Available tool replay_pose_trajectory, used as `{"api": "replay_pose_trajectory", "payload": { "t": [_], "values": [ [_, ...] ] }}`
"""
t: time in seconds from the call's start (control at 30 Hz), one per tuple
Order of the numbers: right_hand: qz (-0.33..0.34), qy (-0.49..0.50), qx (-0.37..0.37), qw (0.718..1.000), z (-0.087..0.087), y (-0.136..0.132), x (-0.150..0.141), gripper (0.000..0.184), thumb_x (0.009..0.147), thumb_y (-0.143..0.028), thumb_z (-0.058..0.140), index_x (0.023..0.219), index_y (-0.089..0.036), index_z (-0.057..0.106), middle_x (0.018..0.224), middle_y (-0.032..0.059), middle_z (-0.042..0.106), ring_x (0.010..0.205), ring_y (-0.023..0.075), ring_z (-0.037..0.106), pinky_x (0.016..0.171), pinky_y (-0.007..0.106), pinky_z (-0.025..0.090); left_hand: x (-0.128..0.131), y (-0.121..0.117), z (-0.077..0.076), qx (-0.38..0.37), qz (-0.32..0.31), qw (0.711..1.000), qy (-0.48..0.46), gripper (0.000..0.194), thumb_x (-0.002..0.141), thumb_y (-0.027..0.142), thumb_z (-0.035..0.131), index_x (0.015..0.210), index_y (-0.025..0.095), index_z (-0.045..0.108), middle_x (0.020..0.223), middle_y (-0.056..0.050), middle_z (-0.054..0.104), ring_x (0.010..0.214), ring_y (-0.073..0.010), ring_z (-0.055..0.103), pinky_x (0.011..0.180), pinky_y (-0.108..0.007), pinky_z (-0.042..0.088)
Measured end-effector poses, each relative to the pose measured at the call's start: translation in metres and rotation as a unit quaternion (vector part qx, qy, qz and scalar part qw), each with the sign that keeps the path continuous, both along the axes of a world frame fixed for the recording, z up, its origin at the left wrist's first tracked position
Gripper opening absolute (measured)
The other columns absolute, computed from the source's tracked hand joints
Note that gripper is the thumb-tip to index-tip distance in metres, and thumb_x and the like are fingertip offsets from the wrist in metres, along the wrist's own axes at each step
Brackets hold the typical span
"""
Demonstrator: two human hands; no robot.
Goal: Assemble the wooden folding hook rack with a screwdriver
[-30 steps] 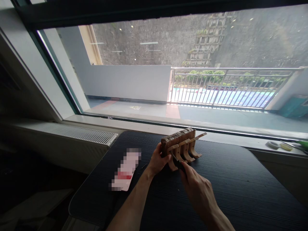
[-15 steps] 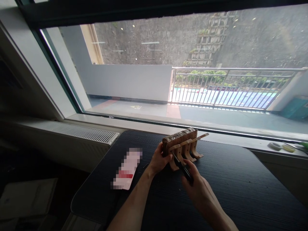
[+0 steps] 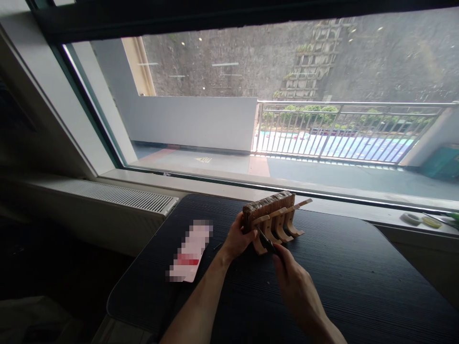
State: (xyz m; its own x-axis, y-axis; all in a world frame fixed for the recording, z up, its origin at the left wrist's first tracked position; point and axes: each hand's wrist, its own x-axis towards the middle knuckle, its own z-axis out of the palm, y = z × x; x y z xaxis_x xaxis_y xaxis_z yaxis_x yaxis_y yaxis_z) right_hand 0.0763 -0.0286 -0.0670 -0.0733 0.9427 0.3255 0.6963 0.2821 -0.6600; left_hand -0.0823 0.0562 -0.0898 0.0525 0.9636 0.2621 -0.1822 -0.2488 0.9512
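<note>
A wooden hook rack (image 3: 269,210), with a brown ridged block behind and several curved wooden hooks in front, stands tilted on the dark table. My left hand (image 3: 239,239) grips its left end, thumb in front and fingers mostly hidden behind. A thin wooden strip (image 3: 301,204) runs across the hooks and sticks out to the right. My right hand (image 3: 292,267) is closed around the handle of a black screwdriver (image 3: 266,242). Its shaft points up and left at the leftmost hook, close to my left thumb; the tip's exact contact is hard to make out.
A pink, blurred-out packet (image 3: 190,253) lies on the table (image 3: 344,282) to the left, with a small dark piece (image 3: 217,247) beside it. A radiator (image 3: 125,196) and window sill border the table. Tape rolls (image 3: 410,218) rest on the sill at right.
My right hand has closed further over the screwdriver handle, covering more of it, and its fingers have turned inward. The rack and my left hand have stayed nearly still.
</note>
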Motion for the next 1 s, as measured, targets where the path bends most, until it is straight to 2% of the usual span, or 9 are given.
{"api": "replay_pose_trajectory", "payload": {
  "t": [0.1, 0.2, 0.3, 0.4, 0.6, 0.77, 0.9, 1.0],
  "values": [
    [-0.005, 0.156, -0.102, 0.983, -0.005, 0.003, -0.002, 0.043, 0.088, -0.045, 0.035, 0.109, -0.014, 0.058, 0.061, 0.0015, 0.062, 0.054, 0.0166, 0.059, 0.045, 0.025, 0.043, 0.000, 0.000, 0.001, 0.001, 0.002, 1.000, 0.003, 0.044, 0.067, 0.006, 0.062, 0.108, 0.018, 0.050, 0.107, -0.005, 0.062, 0.098, -0.0188, 0.059, 0.086, -0.031, 0.048],
    [0.004, 0.205, -0.142, 0.968, -0.005, 0.006, 0.000, 0.047, 0.085, -0.048, 0.038, 0.108, -0.013, 0.060, 0.056, -0.0002, 0.057, 0.050, 0.0156, 0.055, 0.044, 0.025, 0.041, 0.000, 0.000, 0.001, 0.006, 0.004, 1.000, 0.008, 0.044, 0.068, 0.006, 0.062, 0.109, 0.019, 0.051, 0.107, -0.005, 0.062, 0.098, -0.0193, 0.059, 0.086, -0.032, 0.048],
    [-0.012, 0.139, -0.108, 0.984, -0.001, 0.005, 0.001, 0.044, 0.080, -0.046, 0.046, 0.112, -0.019, 0.059, 0.076, 0.0046, 0.067, 0.072, 0.0208, 0.063, 0.060, 0.029, 0.048, 0.000, 0.000, -0.001, 0.003, 0.009, 1.000, 0.006, 0.046, 0.067, 0.007, 0.063, 0.109, 0.019, 0.051, 0.105, -0.005, 0.062, 0.096, -0.0190, 0.060, 0.083, -0.031, 0.049],
    [-0.052, 0.101, -0.054, 0.992, 0.004, 0.001, -0.002, 0.044, 0.078, -0.041, 0.047, 0.118, -0.023, 0.056, 0.095, 0.0065, 0.068, 0.094, 0.0242, 0.062, 0.075, 0.033, 0.048, 0.000, -0.001, -0.002, -0.001, 0.007, 1.000, 0.000, 0.046, 0.067, 0.008, 0.064, 0.110, 0.020, 0.050, 0.102, -0.004, 0.062, 0.091, -0.0176, 0.060, 0.079, -0.029, 0.050],
    [-0.022, 0.061, -0.047, 0.997, 0.010, -0.003, -0.008, 0.042, 0.082, -0.039, 0.040, 0.118, -0.020, 0.053, 0.096, 0.0074, 0.069, 0.080, 0.0213, 0.065, 0.068, 0.032, 0.048, 0.000, -0.003, -0.001, 0.017, 0.012, 1.000, 0.014, 0.042, 0.069, 0.011, 0.065, 0.108, 0.019, 0.050, 0.102, -0.004, 0.060, 0.092, -0.0178, 0.059, 0.078, -0.028, 0.050],
    [-0.038, -0.025, -0.009, 0.999, 0.011, -0.006, -0.009, 0.039, 0.085, -0.034, 0.037, 0.120, -0.021, 0.050, 0.096, 0.0066, 0.069, 0.076, 0.0208, 0.066, 0.061, 0.030, 0.049, -0.001, -0.002, -0.002, 0.024, 0.017, 0.999, 0.016, 0.042, 0.068, 0.010, 0.065, 0.106, 0.019, 0.051, 0.101, -0.003, 0.060, 0.092, -0.0171, 0.058, 0.079, -0.028, 0.049],
    [-0.030, -0.139, 0.094, 0.985, 0.008, -0.007, -0.005, 0.034, 0.087, -0.027, 0.037, 0.116, -0.020, 0.051, 0.107, 0.0084, 0.066, 0.074, 0.0205, 0.068, 0.057, 0.030, 0.050, -0.002, -0.003, 0.000, 0.027, 0.015, 0.999, 0.021, 0.040, 0.067, 0.010, 0.065, 0.104, 0.019, 0.052, 0.097, -0.002, 0.060, 0.087, -0.0155, 0.058, 0.076, -0.027, 0.050],
    [-0.012, -0.190, 0.158, 0.969, 0.005, -0.004, -0.002, 0.030, 0.088, -0.023, 0.037, 0.114, -0.019, 0.051, 0.103, 0.0069, 0.068, 0.076, 0.0192, 0.068, 0.059, 0.028, 0.050, -0.002, -0.003, 0.001, 0.026, 0.005, 1.000, 0.014, 0.041, 0.067, 0.009, 0.064, 0.105, 0.019, 0.051, 0.096, -0.002, 0.061, 0.086, -0.0156, 0.059, 0.075, -0.027, 0.050]
  ]
}}
